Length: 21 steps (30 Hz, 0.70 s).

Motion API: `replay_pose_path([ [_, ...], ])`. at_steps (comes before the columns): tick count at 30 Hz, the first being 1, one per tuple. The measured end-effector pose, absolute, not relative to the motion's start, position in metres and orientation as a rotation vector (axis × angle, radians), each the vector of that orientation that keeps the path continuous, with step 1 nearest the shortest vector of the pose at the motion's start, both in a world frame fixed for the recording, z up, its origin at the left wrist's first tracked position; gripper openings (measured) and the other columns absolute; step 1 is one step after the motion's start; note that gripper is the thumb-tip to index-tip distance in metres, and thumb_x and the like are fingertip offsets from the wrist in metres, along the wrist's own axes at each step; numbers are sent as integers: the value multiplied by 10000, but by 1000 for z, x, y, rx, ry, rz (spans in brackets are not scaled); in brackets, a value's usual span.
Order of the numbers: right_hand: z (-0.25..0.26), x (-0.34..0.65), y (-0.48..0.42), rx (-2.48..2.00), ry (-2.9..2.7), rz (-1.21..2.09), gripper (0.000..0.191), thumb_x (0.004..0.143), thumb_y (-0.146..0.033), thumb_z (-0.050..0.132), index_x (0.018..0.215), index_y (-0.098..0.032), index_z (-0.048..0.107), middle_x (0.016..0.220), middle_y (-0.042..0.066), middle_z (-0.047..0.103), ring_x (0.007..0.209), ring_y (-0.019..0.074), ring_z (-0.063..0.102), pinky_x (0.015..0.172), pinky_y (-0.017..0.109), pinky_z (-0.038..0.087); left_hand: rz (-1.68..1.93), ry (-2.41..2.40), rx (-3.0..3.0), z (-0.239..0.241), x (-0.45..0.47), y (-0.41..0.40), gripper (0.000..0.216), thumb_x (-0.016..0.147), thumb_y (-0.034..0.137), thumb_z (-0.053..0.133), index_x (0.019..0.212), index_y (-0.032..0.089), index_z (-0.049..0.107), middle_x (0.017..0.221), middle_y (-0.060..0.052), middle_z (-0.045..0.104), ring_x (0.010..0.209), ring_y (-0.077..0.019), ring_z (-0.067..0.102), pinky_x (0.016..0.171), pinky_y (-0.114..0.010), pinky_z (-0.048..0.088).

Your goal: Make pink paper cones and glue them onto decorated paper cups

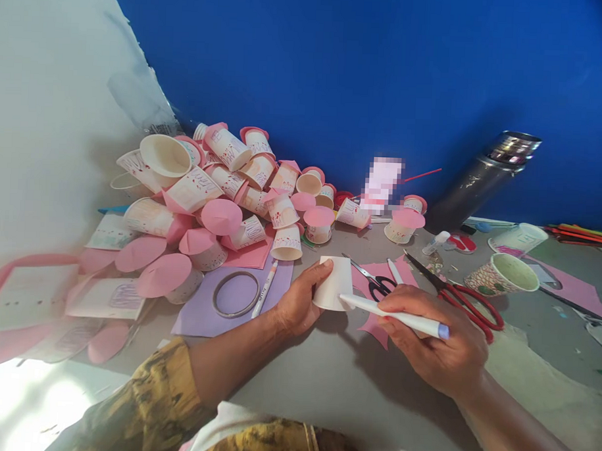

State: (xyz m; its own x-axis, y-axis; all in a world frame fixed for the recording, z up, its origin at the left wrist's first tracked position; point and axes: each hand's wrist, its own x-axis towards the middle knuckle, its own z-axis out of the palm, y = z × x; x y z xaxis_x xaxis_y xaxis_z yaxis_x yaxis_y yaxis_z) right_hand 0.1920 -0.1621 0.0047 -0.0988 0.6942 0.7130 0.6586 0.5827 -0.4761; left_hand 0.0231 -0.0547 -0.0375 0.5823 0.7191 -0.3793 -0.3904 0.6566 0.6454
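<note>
My left hand (301,294) is closed around a plain white paper cup (334,279), held up above the table with its blank side facing me. In my right hand (435,342) is a white marker (401,316) with a lilac end, its tip at the cup's lower right; whether it touches cannot be told. Behind the cup lie black-handled scissors (378,284) on pink paper (371,320). Red-handled scissors (469,304) rest just past my right hand.
A heap of decorated paper cups with pink paper pieces (222,217) fills the left. Purple paper (194,317) carries a tape roll (214,301) and another marker (265,290). At the right stand a dark flask (473,185) and a patterned cup (501,275). A blue wall (336,75) rises behind.
</note>
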Motion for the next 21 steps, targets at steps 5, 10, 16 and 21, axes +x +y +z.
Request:
replay_pose_path([
  [5, 5, 190, -160, -1098, -1803, 55, 91, 947, -191, 623, 1021, -236, 650, 776, 6, 730, 704, 161, 703, 675, 266, 563, 681, 658, 521, -37, 24, -55, 300, 796, 377, 758, 946, 126, 694, 774, -55, 666, 671, -176, 627, 628, -277, 519],
  [10, 4, 191, -161, -1163, -1763, -13, 110, 932, -171, 642, 1011, -246, 649, 750, -8, 719, 678, 150, 685, 629, 243, 539, 691, 643, 522, -35, 24, -56, 325, 785, 362, 770, 992, 119, 709, 809, -55, 679, 696, -172, 621, 624, -271, 522],
  [16, 8, 189, -162, -1098, -1804, 23, 116, 935, -169, 620, 1021, -242, 646, 797, 12, 745, 698, 167, 708, 658, 274, 567, 696, 623, 544, -37, 24, -56, 308, 783, 384, 765, 941, 126, 709, 800, -56, 676, 707, -185, 618, 659, -299, 522],
  [21, 9, 190, -162, -1164, -1774, -17, 98, 928, -171, 625, 993, -237, 657, 727, -1, 723, 636, 161, 686, 592, 261, 539, 707, 636, 522, -38, 24, -56, 326, 793, 361, 751, 1009, 118, 719, 828, -69, 689, 716, -187, 625, 642, -288, 521],
])
